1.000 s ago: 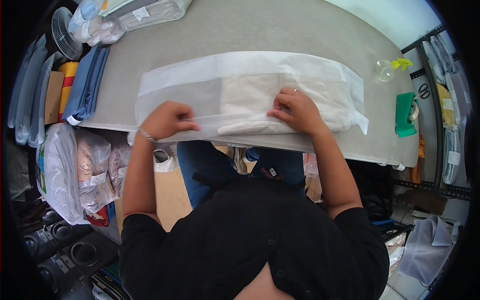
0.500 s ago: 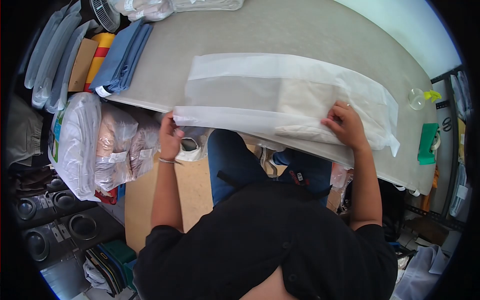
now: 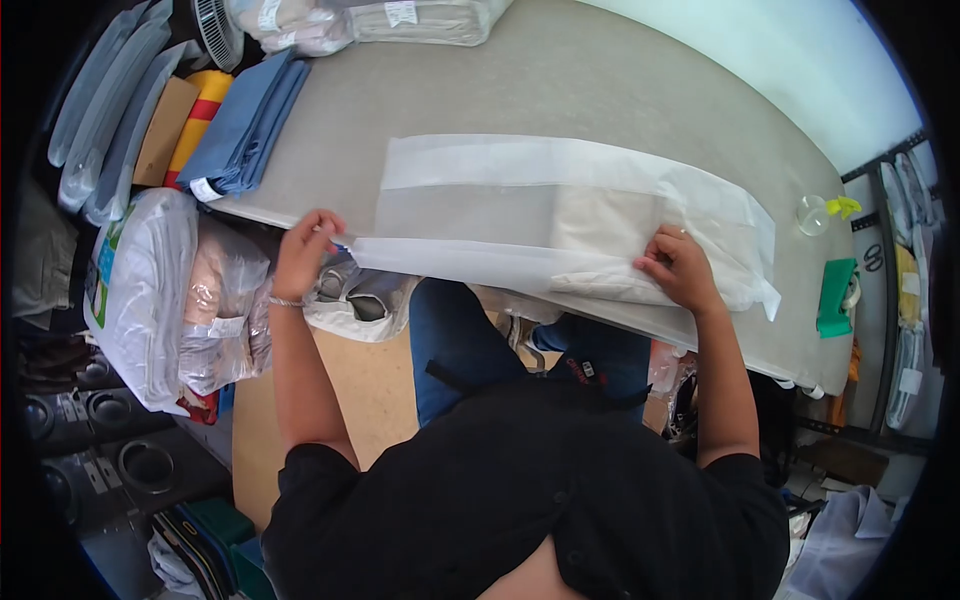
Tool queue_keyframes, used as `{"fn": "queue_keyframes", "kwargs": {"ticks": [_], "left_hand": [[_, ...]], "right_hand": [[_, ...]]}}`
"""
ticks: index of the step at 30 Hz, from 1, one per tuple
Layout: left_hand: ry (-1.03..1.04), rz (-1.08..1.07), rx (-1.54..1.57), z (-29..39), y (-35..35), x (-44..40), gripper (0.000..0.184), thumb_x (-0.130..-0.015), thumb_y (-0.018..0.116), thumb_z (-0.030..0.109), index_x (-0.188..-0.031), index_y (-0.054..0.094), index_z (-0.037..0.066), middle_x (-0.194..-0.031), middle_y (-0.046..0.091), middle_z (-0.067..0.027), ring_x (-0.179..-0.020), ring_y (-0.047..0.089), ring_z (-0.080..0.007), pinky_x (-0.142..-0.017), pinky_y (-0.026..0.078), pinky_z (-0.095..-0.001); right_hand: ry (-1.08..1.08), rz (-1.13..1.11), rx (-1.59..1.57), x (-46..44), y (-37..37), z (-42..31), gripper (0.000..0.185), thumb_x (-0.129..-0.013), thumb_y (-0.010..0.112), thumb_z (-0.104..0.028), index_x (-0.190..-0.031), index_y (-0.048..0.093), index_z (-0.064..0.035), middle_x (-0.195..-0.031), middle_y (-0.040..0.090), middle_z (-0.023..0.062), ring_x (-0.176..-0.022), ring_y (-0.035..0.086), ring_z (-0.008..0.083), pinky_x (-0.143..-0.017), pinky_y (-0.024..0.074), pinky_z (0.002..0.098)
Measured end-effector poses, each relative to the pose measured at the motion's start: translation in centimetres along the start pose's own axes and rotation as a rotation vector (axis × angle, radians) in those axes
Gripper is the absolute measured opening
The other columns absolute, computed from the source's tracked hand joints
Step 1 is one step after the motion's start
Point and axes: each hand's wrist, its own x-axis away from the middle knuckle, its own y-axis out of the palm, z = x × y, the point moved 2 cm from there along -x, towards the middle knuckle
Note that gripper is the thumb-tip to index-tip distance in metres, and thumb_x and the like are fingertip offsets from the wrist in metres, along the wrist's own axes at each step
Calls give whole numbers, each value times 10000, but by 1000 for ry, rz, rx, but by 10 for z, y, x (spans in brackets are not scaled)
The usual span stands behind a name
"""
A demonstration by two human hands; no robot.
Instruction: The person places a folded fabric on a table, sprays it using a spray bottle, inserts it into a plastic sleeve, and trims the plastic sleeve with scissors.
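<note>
A long translucent white bag [image 3: 465,215] lies along the table's near edge, with folded cream cloth [image 3: 605,225] inside its right part. On the lower right of the bag rests my right hand [image 3: 680,268], its fingers curled and pressed together at the bag's surface; what they pinch is too small to make out. My left hand [image 3: 308,252] is at the table's edge, just left of the bag's flat left end. Its fingers are bent and close together, and whatever is between them is hard to see.
On the grey table [image 3: 540,70], folded blue cloths [image 3: 245,125] stand at the left and wrapped bundles [image 3: 415,20] at the back. At the right are a spray bottle [image 3: 813,214] and a green tape dispenser [image 3: 836,298]. Plastic-wrapped bundles [image 3: 145,295] hang below left.
The view has swung left. My left hand has moved off the bag's lower left part to beyond its left end. My right hand stays on the bag over the cloth.
</note>
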Motion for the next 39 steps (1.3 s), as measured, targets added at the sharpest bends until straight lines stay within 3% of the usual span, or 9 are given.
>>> {"fn": "queue_keyframes", "kwargs": {"ticks": [4,6,12,18,22,25,27,31,39], "left_hand": [[-198,4,-175,28,35,-52,434,-951,556,398,-820,650,-5,-784,645,-106,-666,595,-204,-681,496,-348],[-223,-32,-686,37,52,-75,450,-955,543,416,-841,651,-5,-707,630,-140,-637,601,-256,-663,494,-348],[193,166,-522,13,64,-85,403,-947,584,375,-819,591,-7,-668,594,-159,-605,552,-304,-614,462,-381],[146,69,-693,7,49,-92,342,-915,628,365,-875,597,26,-704,624,-162,-668,599,-338,-658,479,-417],[101,245,-1017,78,40,-80,306,-903,634,331,-1050,609,64,-1066,661,-164,-993,626,-365,-844,495,-450],[777,303,-794,182,129,-31,312,-926,597,227,-1173,601,37,-1155,624,-190,-1065,597,-369,-928,466,-436],[809,27,-458,217,220,10,362,-897,590,197,-1206,581,10,-1250,580,-190,-1158,544,-364,-1002,404,-464],[849,-290,-659,171,367,21,608,-929,492,292,-1476,348,69,-1524,350,-179,-1424,298,-369,-1139,201,-589],[680,-285,-799,141,365,-2,774,-890,447,475,-1544,232,121,-1603,210,-132,-1486,177,-301,-1142,44,-647]], "right_hand": [[19,-15,8,2,1,2,274,-757,782,-210,-709,572,-41,-739,547,69,-712,550,245,-642,448,346],[19,2,-1,0,0,2,274,-759,782,-216,-710,575,-44,-740,549,69,-715,552,247,-642,448,350],[-2,3,25,2,-1,3,294,-788,757,-275,-718,577,-53,-792,576,73,-781,563,277,-695,450,376],[-67,2,5,3,1,9,292,-797,751,-301,-729,592,-66,-817,591,75,-810,571,291,-716,453,387],[-75,17,-9,2,0,9,281,-796,757,-281,-734,589,-63,-808,578,77,-793,561,289,-706,446,384],[-84,14,-10,4,1,8,269,-793,755,-275,-742,598,-63,-800,576,75,-789,564,289,-709,449,391],[-86,13,3,4,2,11,256,-792,747,-293,-756,626,-70,-800,588,66,-799,581,290,-725,462,405],[-140,128,-26,5,12,26,130,-782,691,-200,-818,649,-83,-875,628,70,-843,598,313,-772,477,419],[-88,26,72,5,9,25,333,-720,700,-228,-1017,605,-112,-1119,590,161,-1036,558,350,-872,454,441]]}}
